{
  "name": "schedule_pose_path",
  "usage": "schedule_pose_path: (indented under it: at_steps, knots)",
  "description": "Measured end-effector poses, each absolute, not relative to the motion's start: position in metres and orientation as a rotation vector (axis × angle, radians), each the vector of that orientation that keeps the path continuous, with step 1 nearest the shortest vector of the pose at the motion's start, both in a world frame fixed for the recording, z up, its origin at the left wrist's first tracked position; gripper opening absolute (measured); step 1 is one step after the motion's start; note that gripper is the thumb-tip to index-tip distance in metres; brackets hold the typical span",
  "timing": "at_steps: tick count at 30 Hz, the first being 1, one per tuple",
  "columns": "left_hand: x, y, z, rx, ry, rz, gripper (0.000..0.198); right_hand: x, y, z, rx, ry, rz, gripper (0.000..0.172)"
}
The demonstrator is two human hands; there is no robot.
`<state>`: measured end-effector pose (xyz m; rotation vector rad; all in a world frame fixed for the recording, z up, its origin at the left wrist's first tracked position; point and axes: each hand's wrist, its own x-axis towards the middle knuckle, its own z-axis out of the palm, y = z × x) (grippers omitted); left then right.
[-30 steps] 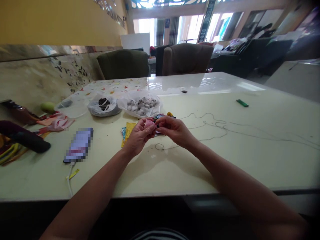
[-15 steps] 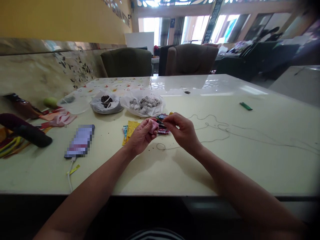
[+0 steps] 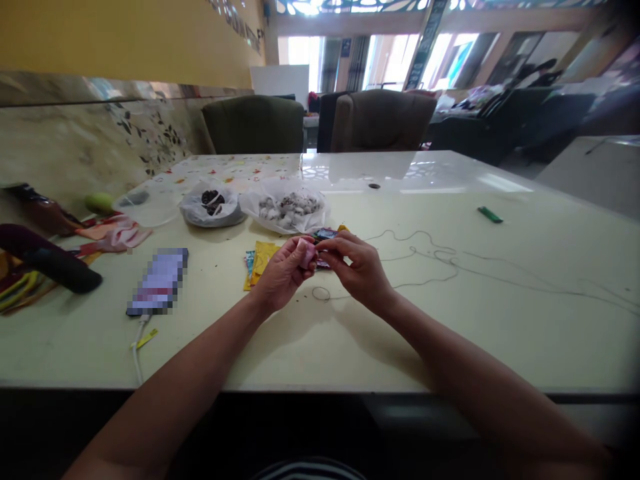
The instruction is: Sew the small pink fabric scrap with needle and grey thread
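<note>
My left hand [image 3: 281,273] is closed around a small piece of pink cloth [image 3: 307,253], holding it above the table. Thumb and fingers pinched, my right hand [image 3: 357,267] meets the cloth from the right. What sits in that pinch is too small to make out. A long dark thread [image 3: 425,282] loops over the table to the right of my hands. Behind the hands lie shiny coloured packets [image 3: 326,235], partly hidden by my fingers. Yellow packets [image 3: 263,257] rest just left of my left hand.
A bag of white lumps [image 3: 290,208] and another with dark pieces [image 3: 214,203] stand beyond my hands. To the left are a phone [image 3: 159,280] on a white cable, coloured cloth [image 3: 120,235] and a dark bottle [image 3: 43,210]. A green lighter-like object [image 3: 490,214] lies right.
My right hand has moved left, bringing its fingertips up against the pink cloth. My left hand has stayed in place with the cloth.
</note>
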<state>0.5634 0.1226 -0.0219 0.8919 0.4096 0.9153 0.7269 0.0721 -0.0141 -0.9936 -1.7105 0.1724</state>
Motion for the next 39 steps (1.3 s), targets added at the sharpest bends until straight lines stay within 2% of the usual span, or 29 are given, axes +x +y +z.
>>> schedule_pose_path:
  at_steps: [20, 33, 39]
  knots:
    - [0.564, 0.120, -0.023, 0.954, 0.432, 0.916, 0.043, 0.728, 0.074, -0.016, -1.003, -1.747, 0.253, 0.006]
    - [0.565, 0.119, -0.025, 0.980, 0.432, 0.936, 0.037, 0.729, 0.076, -0.014, -0.974, -1.797, 0.316, 0.010]
    - [0.561, 0.124, -0.026, 1.097, 0.449, 0.984, 0.043, 0.748, 0.076, 0.001, -0.959, -1.771, 0.550, 0.008]
